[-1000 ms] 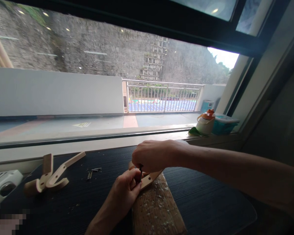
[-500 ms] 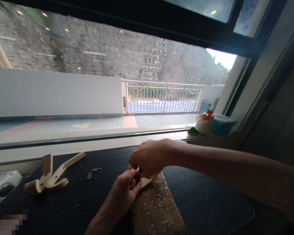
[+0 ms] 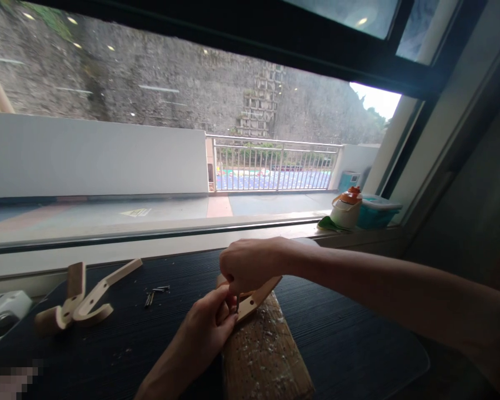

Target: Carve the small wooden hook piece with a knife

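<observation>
My left hand [image 3: 206, 316] is closed at the near end of a pale wooden hook piece [image 3: 250, 303], thumb and fingers pinched against it. This piece has a drilled hole and lies on a thick, scarred wood block [image 3: 269, 353]. Above it, my right hand [image 3: 250, 266] is curled into a fist, its fingers meeting those of my left hand. A thin dark metal shaft [image 3: 237, 303] shows below the fist, beside my left fingertips; its upper part is hidden, so its kind is unclear.
Two bent wooden hooks [image 3: 73, 305] with holes lie left on the dark table [image 3: 170, 339]. Several screws [image 3: 155, 294] are nearer the block. A white device [image 3: 6, 316] sits far left. On the windowsill stand a bottle [image 3: 345, 211] and a teal box [image 3: 377, 212].
My right fist has shifted and turned slightly, uncovering more of the wooden piece and its hole. My left hand stays at the piece. The view has moved slightly.
</observation>
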### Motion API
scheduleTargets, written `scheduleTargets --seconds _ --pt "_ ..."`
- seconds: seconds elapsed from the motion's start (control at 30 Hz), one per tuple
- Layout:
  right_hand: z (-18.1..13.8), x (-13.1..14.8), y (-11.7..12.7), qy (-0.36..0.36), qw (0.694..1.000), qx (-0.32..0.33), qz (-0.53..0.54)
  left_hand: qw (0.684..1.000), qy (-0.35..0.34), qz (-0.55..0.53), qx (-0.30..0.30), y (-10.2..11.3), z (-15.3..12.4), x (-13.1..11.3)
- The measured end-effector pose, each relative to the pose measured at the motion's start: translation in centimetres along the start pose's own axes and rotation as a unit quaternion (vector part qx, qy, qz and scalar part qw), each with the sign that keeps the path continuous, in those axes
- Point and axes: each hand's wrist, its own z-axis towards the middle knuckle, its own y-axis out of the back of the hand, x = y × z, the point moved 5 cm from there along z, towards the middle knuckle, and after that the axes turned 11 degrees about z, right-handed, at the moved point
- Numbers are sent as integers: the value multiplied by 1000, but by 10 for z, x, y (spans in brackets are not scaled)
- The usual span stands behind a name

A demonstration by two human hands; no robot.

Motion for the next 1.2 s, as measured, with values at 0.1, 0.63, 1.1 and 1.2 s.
scheduleTargets --seconds 0.1,0.63,1.1,1.2 --pt "-4 -4 -1 3 1000 -21 7 1000 -4 6 -15 6 -4 5" --pt "-4 2 2 32 999 -5 -3 1000 -3 -2 -16 5 -5 8" --pt "-2 3 0 34 999 1 22 997 6 22 -75 -14 -2 10" --pt "-5 0 0 24 999 -10 29 996 11 23 -81 -14 -1 10"
